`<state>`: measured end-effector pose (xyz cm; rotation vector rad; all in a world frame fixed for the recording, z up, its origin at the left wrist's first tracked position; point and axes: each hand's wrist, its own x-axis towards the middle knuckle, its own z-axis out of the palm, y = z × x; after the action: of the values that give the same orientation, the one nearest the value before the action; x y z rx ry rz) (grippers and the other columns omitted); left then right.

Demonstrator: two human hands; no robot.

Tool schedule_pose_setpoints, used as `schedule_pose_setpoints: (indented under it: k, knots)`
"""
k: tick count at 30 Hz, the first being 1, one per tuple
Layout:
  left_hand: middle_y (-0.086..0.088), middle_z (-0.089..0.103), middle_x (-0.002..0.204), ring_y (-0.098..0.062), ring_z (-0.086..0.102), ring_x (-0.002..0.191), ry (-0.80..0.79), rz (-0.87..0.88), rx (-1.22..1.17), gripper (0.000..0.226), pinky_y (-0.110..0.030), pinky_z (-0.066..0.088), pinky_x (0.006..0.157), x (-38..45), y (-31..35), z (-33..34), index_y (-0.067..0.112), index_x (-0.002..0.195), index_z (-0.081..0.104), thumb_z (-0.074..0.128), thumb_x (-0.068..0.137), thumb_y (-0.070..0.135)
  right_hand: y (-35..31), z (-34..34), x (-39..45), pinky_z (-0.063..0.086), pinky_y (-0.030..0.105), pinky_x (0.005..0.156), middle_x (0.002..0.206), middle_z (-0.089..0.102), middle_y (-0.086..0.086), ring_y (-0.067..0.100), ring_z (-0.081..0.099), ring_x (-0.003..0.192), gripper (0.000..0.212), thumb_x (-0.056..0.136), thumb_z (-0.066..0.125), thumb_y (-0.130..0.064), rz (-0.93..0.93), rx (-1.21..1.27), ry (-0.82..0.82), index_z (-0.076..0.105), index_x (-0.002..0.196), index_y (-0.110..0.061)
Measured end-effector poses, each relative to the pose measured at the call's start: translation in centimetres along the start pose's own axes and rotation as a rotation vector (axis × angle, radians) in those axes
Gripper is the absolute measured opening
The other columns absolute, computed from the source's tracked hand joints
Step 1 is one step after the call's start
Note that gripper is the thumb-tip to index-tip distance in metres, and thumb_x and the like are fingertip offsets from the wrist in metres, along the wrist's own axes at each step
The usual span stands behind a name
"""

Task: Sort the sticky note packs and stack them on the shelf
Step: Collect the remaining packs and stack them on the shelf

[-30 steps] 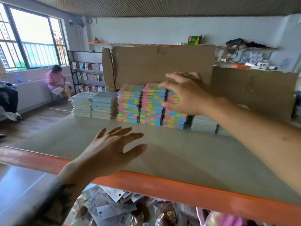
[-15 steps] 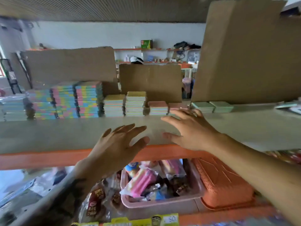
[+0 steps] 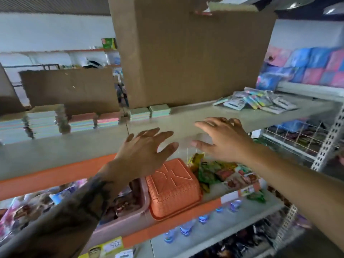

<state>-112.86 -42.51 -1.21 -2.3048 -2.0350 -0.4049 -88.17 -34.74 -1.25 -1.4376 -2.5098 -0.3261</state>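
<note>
Sitting in low stacks along the back of the shelf [image 3: 74,148], the sticky note packs [image 3: 149,111] lie beyond and left of both hands. The left hand [image 3: 143,155] and right hand [image 3: 221,140] hover apart with fingers spread, holding nothing. A cardboard box [image 3: 193,56] stands behind them; an orange basket [image 3: 173,189] sits below.

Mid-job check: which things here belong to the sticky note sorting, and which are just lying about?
Part of the job:
green sticky note packs
pastel sticky note stacks
shelf
left hand, empty
right hand, empty

Just lying about:
cardboard box
orange basket
snack packets
loose packets
</note>
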Motion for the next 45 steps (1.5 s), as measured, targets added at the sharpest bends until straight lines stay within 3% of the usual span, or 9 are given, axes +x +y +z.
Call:
schedule_pose_setpoints:
  k: [6, 10, 15, 25, 30, 33, 35, 40, 45]
  knots:
    - [0.012, 0.033, 0.163, -0.014, 0.029, 0.151, -0.068, 0.136, -0.037, 0.065, -0.050, 0.023, 0.121, 9.8, 7.4, 2.6, 0.054, 0.152, 0.028, 0.017, 0.094, 0.081, 9.2, 0.3, -0.9, 0.029, 0.050, 0.112, 0.159, 0.040, -0.006, 0.022, 0.039, 0.143, 0.070, 0.097, 0.031, -0.076, 0.123, -0.013, -0.029, 0.031, 0.155, -0.037]
    - [0.015, 0.034, 0.162, -0.016, 0.033, 0.148, -0.097, 0.205, -0.037, 0.065, -0.048, 0.025, 0.120, 17.1, 11.8, 3.0, 0.050, 0.152, 0.032, 0.021, 0.095, 0.078, 15.8, -0.6, 0.9, 0.031, 0.051, 0.113, 0.157, 0.042, -0.006, 0.022, 0.044, 0.141, 0.072, 0.094, 0.024, -0.079, 0.191, -0.049, -0.041, 0.034, 0.152, -0.039]
    - [0.013, 0.038, 0.160, -0.018, 0.039, 0.145, -0.093, 0.256, -0.036, 0.063, -0.048, 0.031, 0.118, 25.6, 14.7, 3.2, 0.050, 0.150, 0.035, 0.025, 0.095, 0.078, 23.1, -1.7, 4.7, 0.038, 0.048, 0.107, 0.147, 0.052, -0.002, 0.024, 0.053, 0.130, 0.064, 0.096, 0.031, -0.073, 0.263, -0.085, -0.046, 0.045, 0.145, -0.034]
    - [0.000, 0.062, 0.137, -0.026, 0.063, 0.113, -0.102, 0.065, -0.136, 0.075, -0.043, 0.051, 0.099, 38.0, 16.5, 8.3, 0.034, 0.144, 0.049, 0.040, 0.087, 0.083, 33.8, 0.9, 11.9, 0.048, 0.047, 0.101, 0.142, 0.059, 0.002, 0.027, 0.058, 0.126, 0.060, 0.097, 0.047, -0.067, 0.298, 0.039, -0.011, 0.046, 0.144, -0.030]
    - [0.006, 0.071, 0.115, -0.017, 0.068, 0.096, -0.138, -0.049, -0.268, 0.053, -0.039, 0.057, 0.089, 41.1, 17.4, 10.1, 0.037, 0.122, 0.059, 0.040, 0.092, 0.076, 37.7, 2.4, 16.0, 0.044, 0.048, 0.106, 0.141, 0.060, 0.004, 0.028, 0.056, 0.129, 0.067, 0.094, 0.053, -0.068, 0.272, 0.121, -0.023, 0.047, 0.144, -0.024]
    - [0.010, 0.071, 0.097, -0.007, 0.067, 0.082, -0.108, -0.145, -0.348, 0.036, -0.026, 0.056, 0.069, 41.8, 18.5, 10.3, 0.032, 0.112, 0.061, 0.046, 0.100, 0.061, 39.4, 3.1, 17.9, 0.042, 0.042, 0.098, 0.111, 0.067, -0.006, 0.023, 0.061, 0.111, 0.050, 0.090, 0.053, -0.074, 0.206, 0.148, -0.072, 0.057, 0.119, -0.034]
    - [0.013, 0.065, 0.085, -0.001, 0.062, 0.073, -0.087, -0.197, -0.385, 0.027, -0.015, 0.044, 0.052, 42.1, 19.0, 10.4, 0.027, 0.111, 0.060, 0.051, 0.102, 0.051, 40.3, 3.4, 18.8, 0.039, 0.039, 0.087, 0.090, 0.061, -0.014, 0.017, 0.060, 0.095, 0.045, 0.087, 0.056, -0.075, 0.161, 0.183, -0.106, 0.055, 0.105, -0.034]
    - [0.004, 0.070, 0.093, -0.005, 0.066, 0.076, -0.017, -0.285, -0.399, 0.010, -0.012, 0.045, 0.048, 42.6, 19.6, 10.9, 0.024, 0.099, 0.059, 0.063, 0.099, 0.034, 42.3, 4.6, 21.0, 0.045, 0.037, 0.078, 0.097, 0.063, -0.010, 0.010, 0.058, 0.088, 0.047, 0.081, 0.063, -0.076, 0.080, 0.311, -0.160, 0.051, 0.101, -0.035]
    - [0.006, 0.059, 0.107, -0.004, 0.058, 0.081, 0.057, -0.339, -0.382, 0.012, -0.004, 0.040, 0.045, 41.7, 20.0, 10.6, 0.018, 0.102, 0.064, 0.071, 0.093, 0.022, 43.1, 5.0, 22.0, 0.041, 0.033, 0.069, 0.095, 0.062, -0.011, 0.007, 0.057, 0.084, 0.048, 0.077, 0.069, -0.076, 0.010, 0.376, -0.130, 0.054, 0.095, -0.034]
